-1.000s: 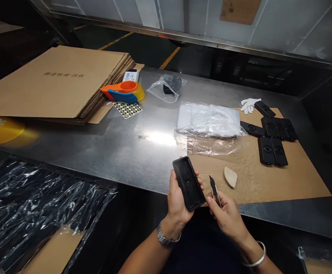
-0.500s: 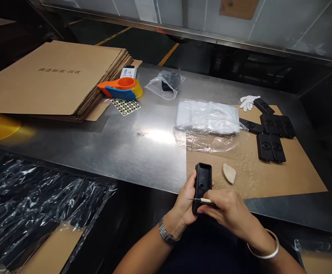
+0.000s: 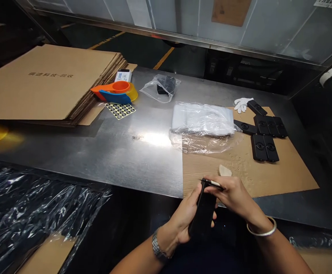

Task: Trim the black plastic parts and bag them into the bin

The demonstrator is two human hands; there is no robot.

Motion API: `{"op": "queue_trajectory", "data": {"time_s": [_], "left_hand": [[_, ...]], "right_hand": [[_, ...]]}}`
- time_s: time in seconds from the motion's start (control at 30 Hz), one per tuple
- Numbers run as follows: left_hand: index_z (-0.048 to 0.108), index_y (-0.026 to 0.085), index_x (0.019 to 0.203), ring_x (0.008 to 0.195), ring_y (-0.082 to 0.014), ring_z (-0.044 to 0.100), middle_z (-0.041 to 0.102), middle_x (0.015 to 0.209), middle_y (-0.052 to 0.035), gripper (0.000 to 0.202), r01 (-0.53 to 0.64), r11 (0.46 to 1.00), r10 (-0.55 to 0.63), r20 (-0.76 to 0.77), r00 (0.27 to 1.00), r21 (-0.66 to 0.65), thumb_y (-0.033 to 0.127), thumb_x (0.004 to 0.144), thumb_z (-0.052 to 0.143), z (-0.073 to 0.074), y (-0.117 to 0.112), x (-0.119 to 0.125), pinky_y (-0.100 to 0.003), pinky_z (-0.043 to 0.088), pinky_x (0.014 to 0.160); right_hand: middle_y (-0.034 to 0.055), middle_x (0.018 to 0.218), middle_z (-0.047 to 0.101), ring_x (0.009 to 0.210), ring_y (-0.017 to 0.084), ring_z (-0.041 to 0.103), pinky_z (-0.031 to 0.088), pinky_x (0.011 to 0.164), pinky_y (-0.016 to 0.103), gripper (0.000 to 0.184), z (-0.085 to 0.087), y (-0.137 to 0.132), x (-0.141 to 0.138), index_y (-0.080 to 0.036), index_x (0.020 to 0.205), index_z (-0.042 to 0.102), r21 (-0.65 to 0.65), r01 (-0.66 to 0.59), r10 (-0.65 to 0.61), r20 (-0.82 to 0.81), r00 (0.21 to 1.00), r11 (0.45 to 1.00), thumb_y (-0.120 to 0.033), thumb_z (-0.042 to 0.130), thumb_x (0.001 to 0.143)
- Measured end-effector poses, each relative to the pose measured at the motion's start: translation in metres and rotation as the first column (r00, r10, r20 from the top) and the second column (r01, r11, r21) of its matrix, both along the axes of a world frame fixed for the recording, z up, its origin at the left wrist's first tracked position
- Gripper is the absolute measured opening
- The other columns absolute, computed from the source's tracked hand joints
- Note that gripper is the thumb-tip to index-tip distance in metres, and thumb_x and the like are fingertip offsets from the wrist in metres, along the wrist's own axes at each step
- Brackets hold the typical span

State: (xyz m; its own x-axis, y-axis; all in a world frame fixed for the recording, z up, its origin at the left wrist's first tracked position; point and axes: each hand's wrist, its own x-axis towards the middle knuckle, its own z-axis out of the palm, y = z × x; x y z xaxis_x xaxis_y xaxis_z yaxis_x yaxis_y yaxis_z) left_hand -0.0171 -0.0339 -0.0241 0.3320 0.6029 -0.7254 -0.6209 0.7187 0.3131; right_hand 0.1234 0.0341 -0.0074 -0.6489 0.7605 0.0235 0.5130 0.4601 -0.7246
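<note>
My left hand (image 3: 186, 217) is closed around a black rectangular plastic case (image 3: 203, 215), its fingertips showing at the right side. The case is tilted, and a plain long face shows instead of its hollow. At the case's far end, my right hand (image 3: 229, 192) pinches a thin pointed tool (image 3: 213, 183) with a whitish handle and a dark, narrow tip. The tip points left, across the end of the case; whether it touches cannot be made out. Just beyond my right hand, a beige wedge-shaped piece (image 3: 224, 170) lies on the cardboard sheet (image 3: 290, 171).
Several black cases (image 3: 264, 147) lie at the right near a white glove (image 3: 243, 104). A plastic-wrapped white stack (image 3: 203, 118) sits mid-table. Leftward are a bagged black item (image 3: 166, 85), a tape dispenser (image 3: 116, 93), a sticker sheet (image 3: 120, 110) and stacked cardboard (image 3: 51, 83).
The black case has been turned in my left hand, so its hollow is out of sight. My right hand and the tool have moved from its near part to its far end.
</note>
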Motion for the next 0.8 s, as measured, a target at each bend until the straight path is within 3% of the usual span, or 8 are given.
{"op": "queue_trajectory", "data": {"time_s": [0.1, 0.2, 0.27, 0.33, 0.43, 0.57, 0.67, 0.8], "left_hand": [[0.047, 0.014, 0.101, 0.049, -0.0148, 0.06, 0.064, 0.068, -0.0069, 0.043, 0.036, 0.999, -0.036, -0.004, 0.999, -0.001, 0.053, 0.085, 0.04, 0.001, -0.002, -0.001, -0.023, 0.049, 0.041], [0.048, 0.013, 0.099, 0.047, -0.0143, 0.059, 0.064, 0.069, -0.0076, 0.044, 0.058, 0.998, -0.058, 0.002, 0.998, -0.023, 0.054, 0.085, 0.039, 0.0, -0.002, -0.002, -0.023, 0.048, 0.04], [0.052, 0.01, 0.094, 0.046, -0.0137, 0.059, 0.064, 0.07, -0.0086, 0.048, 0.07, 0.996, -0.069, 0.033, 0.997, -0.053, 0.055, 0.085, 0.038, -0.001, -0.001, -0.002, -0.023, 0.049, 0.04], [0.057, 0.007, 0.089, 0.047, -0.0133, 0.059, 0.063, 0.069, -0.0097, 0.053, 0.085, 0.993, -0.079, 0.074, 0.994, -0.076, 0.056, 0.084, 0.038, -0.001, -0.001, -0.003, -0.022, 0.049, 0.04], [0.059, 0.007, 0.086, 0.048, -0.0129, 0.06, 0.064, 0.07, -0.0091, 0.05, 0.03, 0.999, -0.028, 0.053, 0.998, -0.045, 0.054, 0.084, 0.04, -0.001, -0.001, -0.004, -0.022, 0.049, 0.042], [0.057, 0.012, 0.092, 0.042, -0.0125, 0.058, 0.064, 0.06, -0.0058, 0.043, -0.042, 0.998, 0.046, -0.093, 0.995, 0.042, 0.052, 0.084, 0.044, -0.001, -0.003, -0.002, -0.021, 0.046, 0.041], [0.056, 0.012, 0.095, 0.04, -0.0133, 0.056, 0.062, 0.052, -0.005, 0.048, -0.043, 0.994, 0.063, -0.199, 0.978, 0.105, 0.056, 0.083, 0.042, 0.0, -0.006, 0.004, -0.02, 0.044, 0.039], [0.057, 0.013, 0.094, 0.044, -0.0135, 0.058, 0.065, 0.062, -0.0058, 0.047, -0.109, 0.983, 0.141, -0.222, 0.965, 0.148, 0.056, 0.08, 0.046, 0.0, -0.006, 0.008, -0.022, 0.046, 0.042]], "right_hand": [[-0.0001, 0.057, 0.059, 0.051, 0.009, 0.051, 0.035, 0.051, 0.019, 0.032, 0.003, 0.007, 0.001, -0.017, 0.065, 0.062, -0.024, -0.055, 0.054, -0.045, 0.998, 0.998, -0.035, 0.05, 0.088], [-0.0005, 0.057, 0.058, 0.051, 0.008, 0.049, 0.034, 0.052, 0.019, 0.032, 0.004, 0.009, -0.001, -0.017, 0.061, 0.059, -0.032, -0.082, 0.079, -0.077, 0.994, 0.996, -0.028, 0.048, 0.088], [-0.0011, 0.056, 0.057, 0.05, 0.008, 0.048, 0.034, 0.052, 0.019, 0.03, 0.001, 0.01, -0.003, -0.016, 0.059, 0.058, -0.06, -0.035, 0.029, -0.092, 0.995, 0.998, -0.026, 0.049, 0.086], [-0.0013, 0.055, 0.055, 0.05, 0.009, 0.047, 0.034, 0.05, 0.02, 0.028, -0.004, 0.01, -0.003, -0.016, 0.062, 0.06, -0.095, 0.077, -0.087, -0.105, 0.991, 0.992, -0.028, 0.049, 0.085], [-0.0014, 0.056, 0.053, 0.052, 0.01, 0.048, 0.035, 0.05, 0.021, 0.024, -0.01, 0.007, 0.0, -0.014, 0.081, 0.063, -0.121, 0.247, -0.26, -0.105, 0.96, 0.961, -0.03, 0.046, 0.086], [-0.0031, 0.062, 0.055, 0.055, 0.011, 0.05, 0.04, 0.052, 0.021, 0.031, -0.012, -0.006, 0.003, -0.016, 0.107, 0.057, -0.292, 0.174, -0.203, -0.073, 0.976, 0.94, -0.03, 0.058, 0.079], [-0.0003, 0.069, 0.059, 0.056, 0.011, 0.054, 0.043, 0.05, 0.021, 0.026, -0.013, -0.013, -0.002, -0.016, 0.103, 0.057, -0.426, 0.213, -0.287, -0.116, 0.951, 0.879, -0.031, 0.052, 0.083], [0.0018, 0.07, 0.06, 0.059, 0.013, 0.057, 0.047, 0.054, 0.024, 0.025, -0.02, -0.015, -0.01, -0.015, 0.096, 0.061, -0.455, 0.288, -0.392, -0.151, 0.908, 0.843, -0.034, 0.05, 0.084]]}}
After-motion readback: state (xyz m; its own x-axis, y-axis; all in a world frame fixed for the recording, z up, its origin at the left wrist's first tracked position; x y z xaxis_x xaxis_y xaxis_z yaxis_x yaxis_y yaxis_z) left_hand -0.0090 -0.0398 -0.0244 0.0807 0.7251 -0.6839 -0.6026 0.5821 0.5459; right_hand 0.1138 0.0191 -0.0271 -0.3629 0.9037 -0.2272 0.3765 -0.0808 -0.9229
